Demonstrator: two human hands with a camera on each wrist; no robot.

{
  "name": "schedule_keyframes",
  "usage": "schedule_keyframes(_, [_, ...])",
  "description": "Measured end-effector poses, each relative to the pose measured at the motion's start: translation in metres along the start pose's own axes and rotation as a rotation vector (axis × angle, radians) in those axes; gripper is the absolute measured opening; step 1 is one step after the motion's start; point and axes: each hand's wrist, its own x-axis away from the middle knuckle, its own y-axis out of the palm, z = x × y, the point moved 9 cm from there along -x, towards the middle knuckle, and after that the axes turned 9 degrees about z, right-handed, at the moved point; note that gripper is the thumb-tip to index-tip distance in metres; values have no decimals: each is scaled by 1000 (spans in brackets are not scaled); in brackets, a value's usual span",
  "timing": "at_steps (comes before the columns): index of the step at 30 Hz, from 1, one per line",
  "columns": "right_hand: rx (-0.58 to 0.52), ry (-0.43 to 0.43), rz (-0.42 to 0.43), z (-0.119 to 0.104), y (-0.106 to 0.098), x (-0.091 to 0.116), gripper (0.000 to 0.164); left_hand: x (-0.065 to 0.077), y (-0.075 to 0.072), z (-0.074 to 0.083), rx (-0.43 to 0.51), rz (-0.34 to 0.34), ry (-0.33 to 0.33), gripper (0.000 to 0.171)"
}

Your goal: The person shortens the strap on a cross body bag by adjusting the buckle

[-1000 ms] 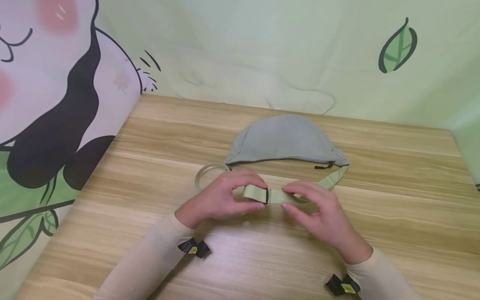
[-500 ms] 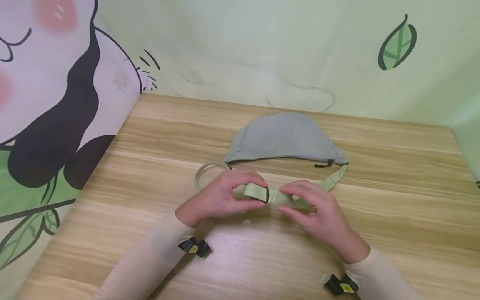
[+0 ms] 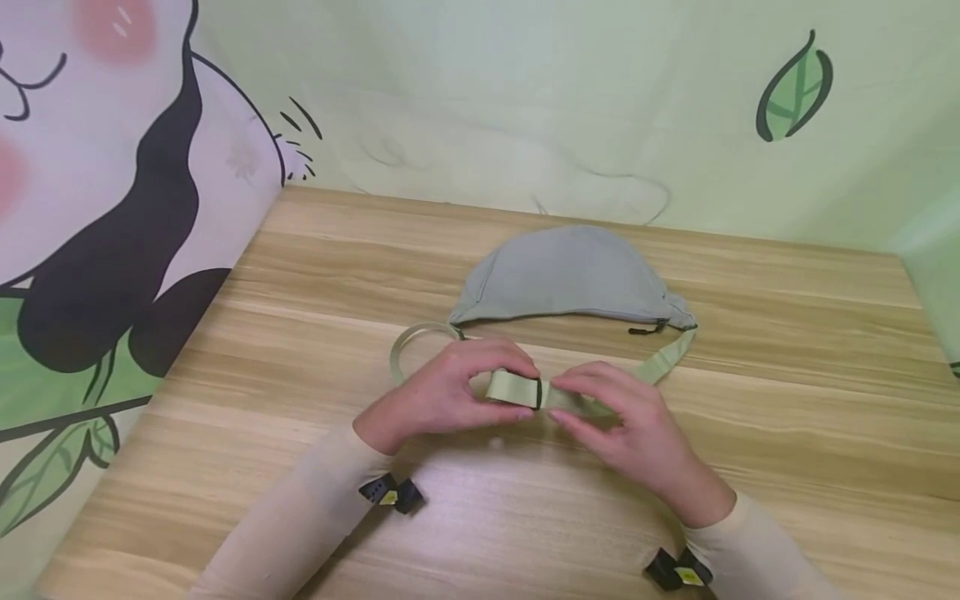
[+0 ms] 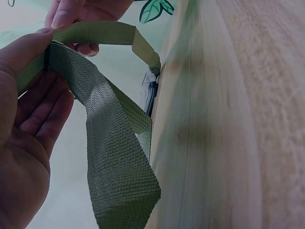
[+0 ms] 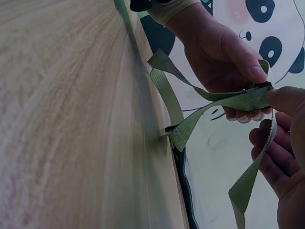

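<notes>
A grey waist bag (image 3: 570, 275) lies on the wooden table beyond both hands, its pale green webbing strap (image 3: 513, 388) coming off both ends. Thumb and fingers of my left hand (image 3: 442, 392) pinch a black slider buckle (image 3: 538, 393) with the strap looped through it. Just right of the buckle, my right hand (image 3: 637, 425) pinches the strap between thumb and forefinger. In the left wrist view a wide twisted length of strap (image 4: 114, 143) hangs from the buckle. In the right wrist view another strap length (image 5: 245, 186) drops below the right hand (image 5: 290, 157).
The wooden table (image 3: 300, 283) meets a pale green wall cloth (image 3: 480, 100) at the back, printed with a leaf and a panda. A zip pull (image 3: 643, 331) hangs at the bag's right end. A strap loop (image 3: 408, 342) curves beside the left wrist.
My right hand has shifted left along the strap, closer to the buckle. My left hand and the buckle have moved slightly right. The bag stays where it was.
</notes>
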Motion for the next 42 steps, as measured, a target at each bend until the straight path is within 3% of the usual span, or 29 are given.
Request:
schedule_keyframes(14, [116,-85,-33,-6,8,-3,27,-1,2,-3,11,-17,-38,32])
schedule_keyframes(26, [121,-48,-18,-6,5,-3,32,1,4,-4,16,-22,-45,31])
schedule_keyframes(34, [62,16,-52,4,6,2,39,4,1,-9,45,0,-97,31])
schedule_keyframes(38, [95,75,-108,15,5,7,48,4,-1,-9,41,6,-100,32])
schedule_keyframes(42, [118,169,-208,32,3,15,47,4,-2,-7,41,9,-92,32])
